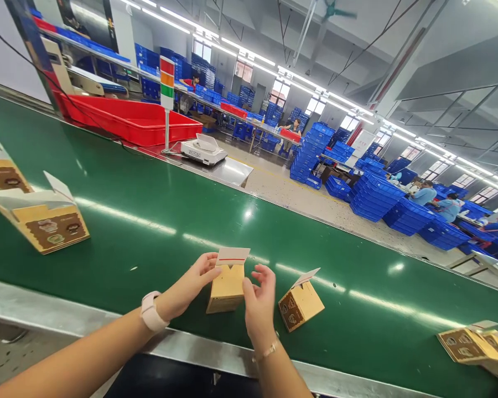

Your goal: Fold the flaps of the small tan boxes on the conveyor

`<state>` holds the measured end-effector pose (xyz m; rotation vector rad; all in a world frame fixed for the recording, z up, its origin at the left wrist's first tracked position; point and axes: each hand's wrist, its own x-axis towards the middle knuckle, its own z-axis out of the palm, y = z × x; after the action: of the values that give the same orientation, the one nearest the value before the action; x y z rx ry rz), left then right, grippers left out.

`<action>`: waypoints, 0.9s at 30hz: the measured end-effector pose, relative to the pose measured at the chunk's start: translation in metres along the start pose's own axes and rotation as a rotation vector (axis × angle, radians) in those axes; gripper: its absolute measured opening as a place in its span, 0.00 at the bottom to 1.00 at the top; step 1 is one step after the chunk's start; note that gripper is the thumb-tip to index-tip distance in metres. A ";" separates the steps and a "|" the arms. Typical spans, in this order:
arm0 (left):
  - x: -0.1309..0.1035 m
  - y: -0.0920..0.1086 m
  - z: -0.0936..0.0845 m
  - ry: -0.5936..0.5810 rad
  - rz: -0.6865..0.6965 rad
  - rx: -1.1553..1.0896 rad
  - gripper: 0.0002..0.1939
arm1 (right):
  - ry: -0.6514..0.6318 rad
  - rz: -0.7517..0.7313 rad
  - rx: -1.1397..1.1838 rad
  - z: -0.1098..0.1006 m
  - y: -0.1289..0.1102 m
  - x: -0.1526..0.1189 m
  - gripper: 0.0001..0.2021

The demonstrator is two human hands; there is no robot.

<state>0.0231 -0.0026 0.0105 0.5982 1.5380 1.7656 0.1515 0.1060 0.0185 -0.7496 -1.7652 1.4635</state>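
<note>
A small tan carton (226,287) stands on the green conveyor belt (157,221) near its front edge, its white top flap raised. My left hand (191,284), with a pale watch on the wrist, holds the carton's left side, fingertips at the flap. On the carton's right side my right hand (258,301) touches it with curled fingers. A second small carton (301,303) with brown printed labels lies tilted just right of my right hand, its flap open.
Two larger open cartons (45,221) sit on the belt at far left, and more cartons (473,344) lie at far right. A red bin (133,119), a signal-light pole (166,83) and a white scale (203,149) stand beyond the belt. Stacked blue crates (373,196) and seated workers fill the hall.
</note>
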 end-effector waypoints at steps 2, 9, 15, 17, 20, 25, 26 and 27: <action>-0.005 -0.012 -0.007 0.055 0.115 0.109 0.44 | 0.186 -0.515 -0.128 -0.037 0.000 -0.015 0.16; -0.018 -0.029 0.014 -0.194 0.233 0.476 0.43 | 0.481 -0.338 -0.518 -0.150 0.038 -0.028 0.40; -0.013 -0.034 0.110 -0.294 0.250 0.699 0.40 | 0.521 -0.087 -0.374 -0.154 0.058 -0.030 0.40; -0.007 -0.036 0.145 -0.336 0.226 0.713 0.42 | 0.605 -0.088 -0.441 -0.164 0.057 -0.027 0.41; 0.005 -0.035 0.185 -0.387 0.214 0.687 0.43 | 0.632 -0.064 -0.545 -0.196 0.056 -0.019 0.41; 0.022 -0.029 0.212 -0.448 0.201 0.656 0.43 | 0.673 -0.053 -0.591 -0.257 0.053 0.001 0.45; 0.023 -0.028 0.212 -0.458 0.197 0.653 0.43 | 0.652 -0.074 -0.590 -0.267 0.051 0.006 0.49; 0.022 -0.028 0.211 -0.468 0.192 0.651 0.43 | 0.614 -0.097 -0.580 -0.275 0.049 0.011 0.52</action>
<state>0.1708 0.1526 0.0196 1.4041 1.7298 1.0967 0.3691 0.2799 0.0010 -1.2266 -1.6871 0.5402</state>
